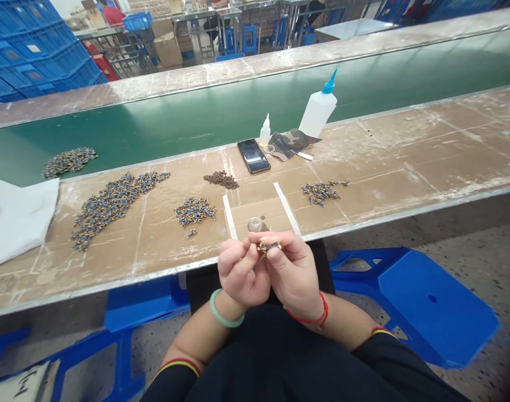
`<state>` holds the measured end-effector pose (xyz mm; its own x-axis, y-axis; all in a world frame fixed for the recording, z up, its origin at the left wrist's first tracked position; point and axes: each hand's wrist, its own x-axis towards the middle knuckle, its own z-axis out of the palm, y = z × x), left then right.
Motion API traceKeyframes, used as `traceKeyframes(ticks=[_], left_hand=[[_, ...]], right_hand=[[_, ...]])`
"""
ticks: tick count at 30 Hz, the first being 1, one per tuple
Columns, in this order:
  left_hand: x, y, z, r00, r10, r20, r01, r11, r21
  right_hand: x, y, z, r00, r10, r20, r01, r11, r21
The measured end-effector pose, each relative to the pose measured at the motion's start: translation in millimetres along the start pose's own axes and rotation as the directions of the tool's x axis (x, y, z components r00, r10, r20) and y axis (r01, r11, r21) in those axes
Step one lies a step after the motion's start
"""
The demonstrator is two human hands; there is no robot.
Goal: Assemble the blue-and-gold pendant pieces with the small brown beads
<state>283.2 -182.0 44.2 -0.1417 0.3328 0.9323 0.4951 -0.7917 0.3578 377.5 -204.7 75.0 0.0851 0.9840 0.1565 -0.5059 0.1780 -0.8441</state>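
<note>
Close in front of my body, just over the table's near edge, both hands meet. Thumb and fingers of my right hand (294,268) pinch a small blue-and-gold piece (272,246). My left hand (243,273) is closed beside it, its fingertips pressed together at the piece's left end; what they grip, if anything, is too small to make out. Just beyond the fingers stands a small clear round container (255,224) between two white strips. Similar blue-and-gold pieces lie in a small pile (195,211) to the left and another pile (321,192) to the right.
A pile of small brown pieces (222,179), a phone (254,156), a small dropper bottle (265,132), a camouflage cloth (289,144) and a larger white bottle (317,113) lie farther back. A long heap (112,206) spreads leftward. Blue stools (434,304) flank me.
</note>
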Motion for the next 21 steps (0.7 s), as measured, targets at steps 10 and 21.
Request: traceKeyframes(ticks=[10,21], left_hand=[[-8.2,-2.7,-0.5,0.962,-0.194,0.191,0.243,0.929,-0.278],[-10.3,8.5,-2.5,0.925,-0.232,0.302,0.34,0.859,-0.384]], right_hand=[[9.1,3.4,-4.5,0.983,-0.18,-0.016,0.18,0.984,-0.014],[8.7,-5.2,-0.6,0.938,-0.347,0.015,0.346,0.928,-0.135]])
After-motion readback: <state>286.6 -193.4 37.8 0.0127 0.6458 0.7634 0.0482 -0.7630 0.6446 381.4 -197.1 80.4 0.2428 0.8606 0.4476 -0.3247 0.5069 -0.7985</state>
